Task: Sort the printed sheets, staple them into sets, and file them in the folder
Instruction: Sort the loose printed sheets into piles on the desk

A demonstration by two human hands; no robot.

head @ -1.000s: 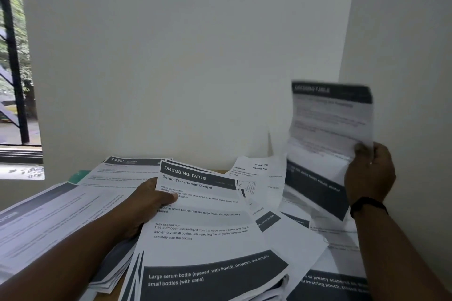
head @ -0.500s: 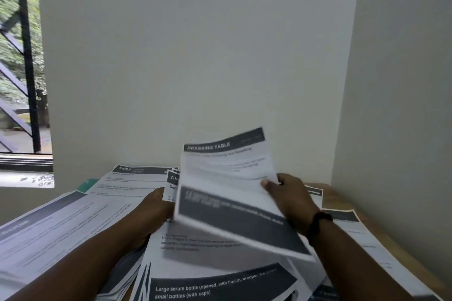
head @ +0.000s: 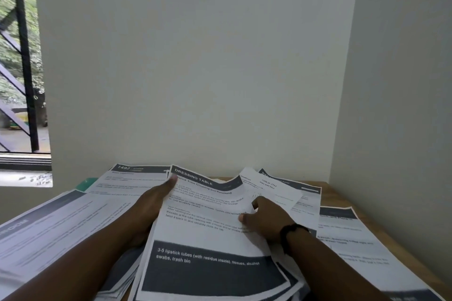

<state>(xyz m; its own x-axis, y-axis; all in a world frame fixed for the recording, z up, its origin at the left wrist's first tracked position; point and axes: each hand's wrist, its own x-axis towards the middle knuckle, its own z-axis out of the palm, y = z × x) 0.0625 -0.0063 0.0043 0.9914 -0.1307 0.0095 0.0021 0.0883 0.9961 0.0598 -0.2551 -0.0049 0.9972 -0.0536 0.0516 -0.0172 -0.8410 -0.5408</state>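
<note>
Head view: wooden desk [head: 342,193] in a room corner, covered w/ loose printed sheets. Top sheet [head: 208,232] lies in the middle, header "DRESSING TABLE", dark band near its bottom reading "3-5 lipstick tubes (with residue inside), tissues, alcohol swabs, trash bin". It sits on a stack of similar pages whose edges fan out at the lower left and lower right. Left hand [head: 151,205] lies along the sheet's left edge, fingers straight and relaxed, thumb tip resting on the top-left corner by the header; whether the fingers curl under the stack can't be told, they're hidden. Right hand [head: 266,220] pinches the sheet's right edge, thumb on top of the paper, other fingers curled underneath; black band [head: 291,233] on that wrist. Paper buckles a bit near the top edge. Sheet marked "1492" [head: 129,178] lies flat behind the left hand, next to the wall. A small white slip [head: 269,188] is tilted up just behind the right hand, overlapping more dark-header pages on the right side. Large sheets [head: 49,227] spread to the left, text blurred. A bit of green [head: 85,183] peeks out under the pages at the back left; can't tell what it is. Window w/ dark bars [head: 24,56] at far left.
</note>
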